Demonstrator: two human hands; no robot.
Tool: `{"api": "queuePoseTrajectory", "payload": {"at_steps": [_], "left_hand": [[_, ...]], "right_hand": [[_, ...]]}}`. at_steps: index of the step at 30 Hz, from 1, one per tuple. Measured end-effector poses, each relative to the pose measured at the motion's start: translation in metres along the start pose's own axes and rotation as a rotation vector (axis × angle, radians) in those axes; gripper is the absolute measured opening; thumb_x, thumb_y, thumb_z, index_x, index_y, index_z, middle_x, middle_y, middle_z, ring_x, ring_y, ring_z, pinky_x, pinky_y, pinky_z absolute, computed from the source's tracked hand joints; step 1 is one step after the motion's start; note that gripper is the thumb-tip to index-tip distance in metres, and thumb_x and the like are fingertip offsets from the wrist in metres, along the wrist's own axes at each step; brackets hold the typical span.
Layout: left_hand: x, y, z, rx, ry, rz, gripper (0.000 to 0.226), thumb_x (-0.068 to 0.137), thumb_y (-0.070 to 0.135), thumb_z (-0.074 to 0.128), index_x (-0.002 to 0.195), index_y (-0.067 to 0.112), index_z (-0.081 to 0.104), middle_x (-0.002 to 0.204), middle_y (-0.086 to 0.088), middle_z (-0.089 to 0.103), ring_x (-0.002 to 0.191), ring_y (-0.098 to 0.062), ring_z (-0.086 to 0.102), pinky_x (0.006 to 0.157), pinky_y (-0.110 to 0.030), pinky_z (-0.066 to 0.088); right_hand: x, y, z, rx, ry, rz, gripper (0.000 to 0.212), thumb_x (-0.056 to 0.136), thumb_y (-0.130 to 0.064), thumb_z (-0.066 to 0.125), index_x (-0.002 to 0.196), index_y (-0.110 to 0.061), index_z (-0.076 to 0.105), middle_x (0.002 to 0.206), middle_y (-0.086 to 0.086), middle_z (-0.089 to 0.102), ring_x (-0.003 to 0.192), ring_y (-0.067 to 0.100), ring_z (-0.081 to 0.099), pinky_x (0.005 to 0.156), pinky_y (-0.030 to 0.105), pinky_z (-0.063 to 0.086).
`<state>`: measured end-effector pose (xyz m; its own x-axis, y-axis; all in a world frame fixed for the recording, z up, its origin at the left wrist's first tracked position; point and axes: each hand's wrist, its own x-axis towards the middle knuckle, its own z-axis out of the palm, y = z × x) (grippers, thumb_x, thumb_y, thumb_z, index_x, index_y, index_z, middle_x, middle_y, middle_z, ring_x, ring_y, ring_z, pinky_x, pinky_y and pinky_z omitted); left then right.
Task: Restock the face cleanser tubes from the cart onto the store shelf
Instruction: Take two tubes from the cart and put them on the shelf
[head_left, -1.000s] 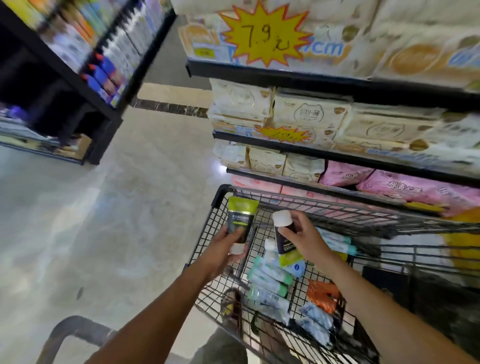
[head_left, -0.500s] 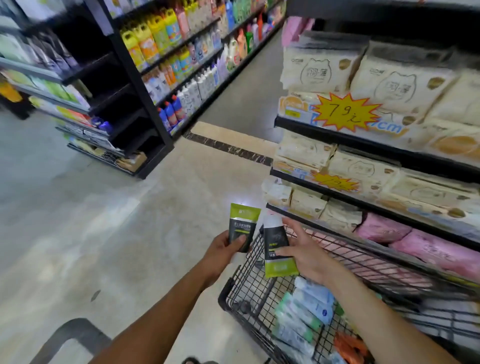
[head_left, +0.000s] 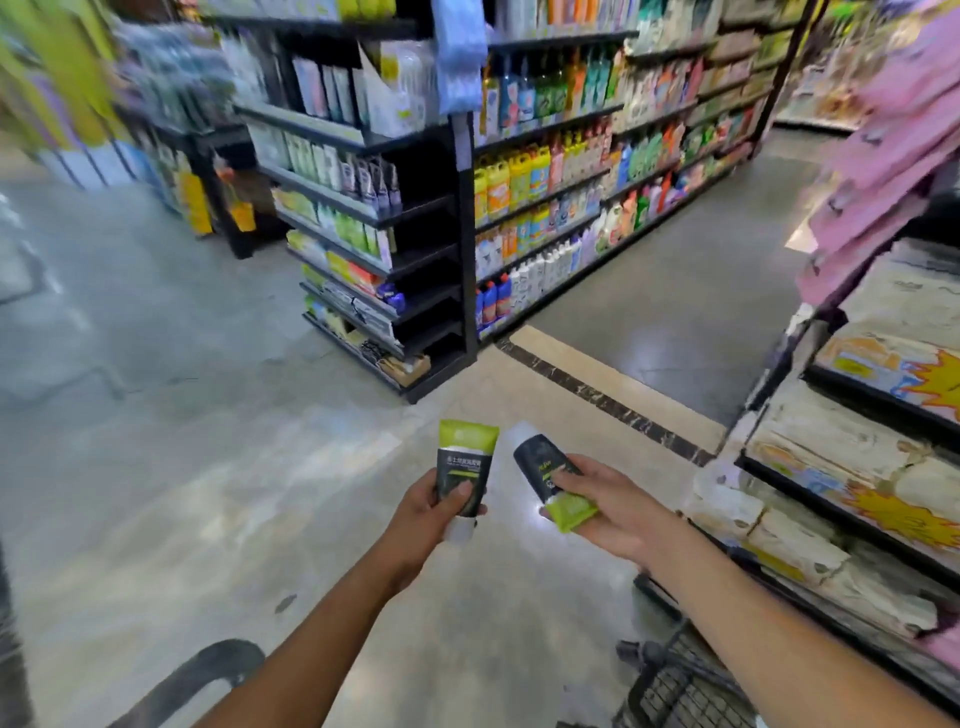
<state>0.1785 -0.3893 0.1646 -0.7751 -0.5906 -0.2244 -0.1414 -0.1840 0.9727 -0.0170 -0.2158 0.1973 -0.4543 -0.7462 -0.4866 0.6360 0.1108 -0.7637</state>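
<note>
Both tubes now clear of the shopping cart (head_left: 670, 675), which a second ago sat directly under the hands; only its front corner shows at lower right, and the view has swung across the aisle to the end-cap shelf (head_left: 363, 218) of toiletries. Read: pick-up done, carry leg under way, shelf well apart across open floor. Left hand (head_left: 426, 514) closed round the lower body of the left cleanser tube (head_left: 464, 470), thumb across the front; tube near upright, long axis vertical, green crimped end up, pale cap down below the fingers. Right hand (head_left: 608, 506) gripping the right cleanser tube (head_left: 548, 475) from beneath, thumb on top; this one lies tilted, long axis running away and left, green crimp toward the person, dark end pointing up-left. Tubes just beside each other, not touching. Destination slot cannot be told; far shelves blurred. Probably both need turning to match the display.
</note>
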Motion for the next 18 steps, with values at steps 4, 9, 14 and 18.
{"api": "queuePoseTrajectory", "payload": {"at_steps": [4, 9, 14, 18], "left_hand": [[0.003, 0.021, -0.07, -0.058, 0.117, 0.041, 0.022, 0.103, 0.02, 0.06, 0.123, 0.013, 0.066, 0.115, -0.015, 0.075, 0.102, -0.033, 0.073, 0.091, -0.047, 0.056], [0.018, 0.043, -0.142, -0.108, 0.252, 0.079, 0.026, 0.102, 0.021, 0.062, 0.126, 0.012, 0.064, 0.111, -0.012, 0.076, 0.104, -0.038, 0.073, 0.09, -0.049, 0.057], [0.049, 0.066, -0.205, -0.176, 0.32, 0.102, 0.031, 0.1, 0.024, 0.063, 0.129, 0.012, 0.061, 0.119, -0.015, 0.073, 0.099, -0.036, 0.074, 0.088, -0.051, 0.058], [0.089, 0.087, -0.252, -0.269, 0.337, 0.108, 0.029, 0.103, 0.02, 0.059, 0.13, 0.009, 0.058, 0.12, -0.014, 0.073, 0.091, -0.032, 0.072, 0.086, -0.047, 0.057]], "right_hand": [[0.044, -0.006, 0.069, -0.175, -0.021, -0.006, 0.048, 0.082, 0.011, 0.073, 0.123, -0.013, 0.067, 0.122, 0.02, 0.069, 0.093, 0.039, 0.071, 0.091, 0.058, 0.057], [0.103, -0.025, 0.148, -0.293, 0.037, -0.065, 0.036, 0.082, 0.001, 0.079, 0.113, -0.012, 0.067, 0.112, 0.016, 0.071, 0.091, 0.026, 0.069, 0.068, 0.035, 0.06], [0.171, -0.046, 0.226, -0.189, -0.07, -0.083, 0.026, 0.083, -0.001, 0.079, 0.106, -0.008, 0.069, 0.099, 0.011, 0.07, 0.098, 0.022, 0.061, 0.082, 0.051, 0.061], [0.233, -0.062, 0.287, -0.02, -0.186, -0.06, 0.017, 0.089, -0.009, 0.072, 0.105, -0.013, 0.071, 0.102, 0.009, 0.075, 0.099, 0.023, 0.069, 0.089, 0.059, 0.057]]}}
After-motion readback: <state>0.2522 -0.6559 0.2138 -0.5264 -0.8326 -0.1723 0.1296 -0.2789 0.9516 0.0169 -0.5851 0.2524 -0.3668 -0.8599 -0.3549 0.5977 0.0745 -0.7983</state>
